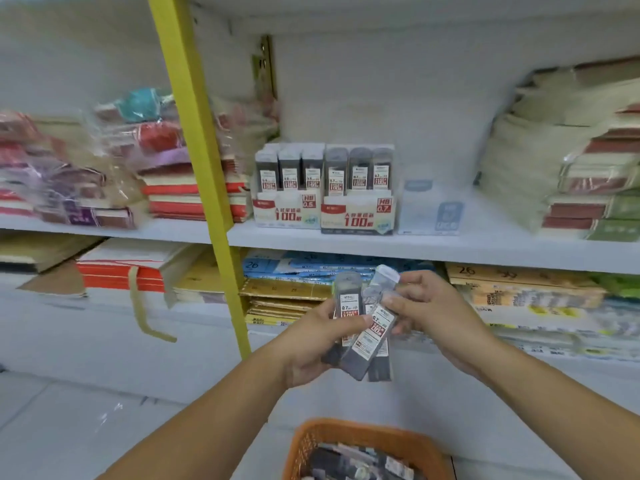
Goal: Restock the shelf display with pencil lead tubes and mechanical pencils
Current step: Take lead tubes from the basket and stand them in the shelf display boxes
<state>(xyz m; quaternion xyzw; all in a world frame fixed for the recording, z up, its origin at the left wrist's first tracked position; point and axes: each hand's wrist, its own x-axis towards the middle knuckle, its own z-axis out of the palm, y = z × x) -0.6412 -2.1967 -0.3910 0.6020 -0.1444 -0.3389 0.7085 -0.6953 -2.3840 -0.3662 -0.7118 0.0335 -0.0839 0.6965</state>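
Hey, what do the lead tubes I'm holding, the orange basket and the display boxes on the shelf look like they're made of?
Lead tubes, held in both hands: likely clear hard plastic, since the dark contents show through, with paper labels.
Orange basket: probably moulded plastic, given its uniform colour and lattice wall.
Display boxes: apparently printed cardboard, matte with folded edges.

White shop shelving fills the frame under flat, even light.
A yellow upright post [197, 161] runs down the left-centre; a brass bracket [265, 65] sits on the white back wall [398, 91] at top centre, and pale floor tiles [69, 410] show at lower left.
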